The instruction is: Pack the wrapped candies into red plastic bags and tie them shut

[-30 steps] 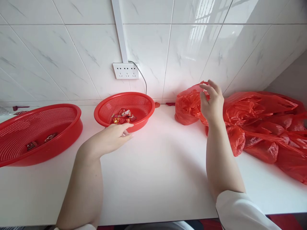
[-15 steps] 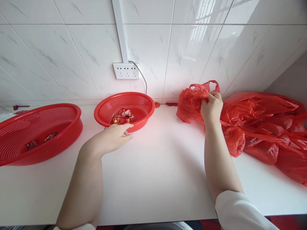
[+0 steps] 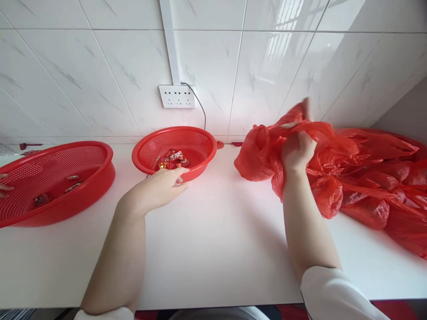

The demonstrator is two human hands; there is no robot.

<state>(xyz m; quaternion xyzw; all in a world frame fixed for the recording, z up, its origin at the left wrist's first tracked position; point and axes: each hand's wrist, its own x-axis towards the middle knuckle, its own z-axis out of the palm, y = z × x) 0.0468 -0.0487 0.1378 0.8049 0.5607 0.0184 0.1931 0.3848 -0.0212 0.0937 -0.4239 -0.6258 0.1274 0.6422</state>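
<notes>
My left hand [image 3: 155,191] rests against the near rim of the middle red basket [image 3: 207,165], its fingers stretched out and the thumb apart below. Several small wrapped candies [image 3: 171,159] lie in that basket. My right hand [image 3: 298,149] is closed on a red plastic bag [image 3: 255,155], lifted near the wall at the right. Some of the bag drapes over the hand and hides part of the fingers; its upper end is blurred. More red plastic bags [image 3: 373,191] lie piled just to the right of my wrist.
A larger red basket [image 3: 108,164] with a few wrapped pieces [image 3: 42,200] stands at the left. Another person's hand [image 3: 4,186] reaches into it from the left edge. Behind the white table [image 3: 213,249] is a tiled wall with a power socket [image 3: 177,97] and a cable.
My right hand has raised and spread the red bag, which now hangs over the hand. My left hand has slid slightly right along the rim. Another person's hand has appeared at the left basket.
</notes>
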